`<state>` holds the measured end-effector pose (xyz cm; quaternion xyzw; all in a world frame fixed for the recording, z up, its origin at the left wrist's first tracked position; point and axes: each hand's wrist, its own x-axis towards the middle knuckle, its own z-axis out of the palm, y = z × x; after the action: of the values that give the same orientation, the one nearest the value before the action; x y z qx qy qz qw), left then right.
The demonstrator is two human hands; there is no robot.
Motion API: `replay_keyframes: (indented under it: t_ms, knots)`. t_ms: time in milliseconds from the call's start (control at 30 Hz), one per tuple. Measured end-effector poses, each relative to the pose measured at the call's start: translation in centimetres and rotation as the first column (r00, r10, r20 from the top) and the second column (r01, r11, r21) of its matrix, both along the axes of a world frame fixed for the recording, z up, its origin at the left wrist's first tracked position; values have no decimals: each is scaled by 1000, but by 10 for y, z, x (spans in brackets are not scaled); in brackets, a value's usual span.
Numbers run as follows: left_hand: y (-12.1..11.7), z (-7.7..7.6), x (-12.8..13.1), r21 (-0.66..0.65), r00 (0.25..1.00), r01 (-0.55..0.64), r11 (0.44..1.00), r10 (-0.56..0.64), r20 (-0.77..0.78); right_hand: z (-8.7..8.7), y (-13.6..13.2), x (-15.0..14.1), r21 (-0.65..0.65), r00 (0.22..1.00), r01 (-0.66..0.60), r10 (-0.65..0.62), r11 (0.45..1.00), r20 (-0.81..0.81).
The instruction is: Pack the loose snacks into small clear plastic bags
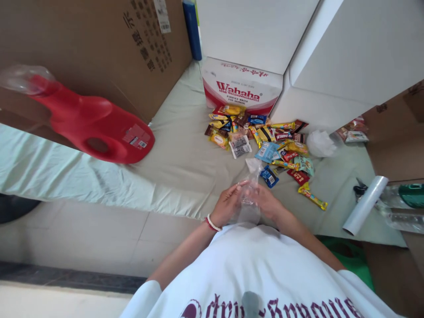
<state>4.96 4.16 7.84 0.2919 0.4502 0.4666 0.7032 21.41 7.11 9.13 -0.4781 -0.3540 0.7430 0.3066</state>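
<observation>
A small clear plastic bag (249,194) is held upright between both my hands in front of my chest. My left hand (228,204), with a bead bracelet at the wrist, pinches the bag's left edge. My right hand (267,202) grips its right edge with closed fingers. Just beyond my hands a pile of wrapped snacks and candies (261,137) lies scattered on the pale green cloth (185,159).
A red jug (96,126) lies on its side at the left. A Wahaha carton (240,88) and white boxes (331,57) stand behind the snacks. A crumpled white bag (320,143), a white roll (366,204) and scissors (359,189) lie at the right.
</observation>
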Motion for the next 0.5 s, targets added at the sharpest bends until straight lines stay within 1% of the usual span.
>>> replay_keyframes:
  t_ms: [33,67,133,200,267,300,333,400,433,467,500]
  knots:
    - [0,1,-1,-10,998,-30,1000,30,52,-5,2,-5,-7,998,57,-57,998,-20]
    - [0,1,-4,-33,991,-76,997,79,110,-10,6,-5,-20,992,126,-126,992,-7]
    - [2,2,-14,-121,955,-185,975,208,213,-18,12,3,-27,970,236,-234,971,68]
    - [4,1,-25,-219,920,-248,944,300,252,-22,13,15,10,941,312,-310,950,135]
    - [3,1,-27,-265,906,-262,928,331,264,-20,7,22,78,910,368,-376,927,178]
    - [2,1,-25,-260,906,-259,930,327,270,-17,3,21,108,908,360,-374,927,186]
    - [1,1,-20,-242,908,-244,939,308,283,-14,-2,17,121,926,315,-333,941,180]
    - [-2,3,-6,-191,914,-197,962,251,319,-8,-10,2,97,979,151,-162,984,125]
    - [-3,4,1,-178,914,-179,968,230,333,-7,-11,-7,69,994,69,-74,995,79]
    - [-4,4,6,-178,913,-171,969,224,341,-7,-11,-14,39,999,15,-16,999,32]
    - [-5,5,8,-188,910,-178,966,235,342,-9,-10,-18,16,1000,3,-3,1000,0]
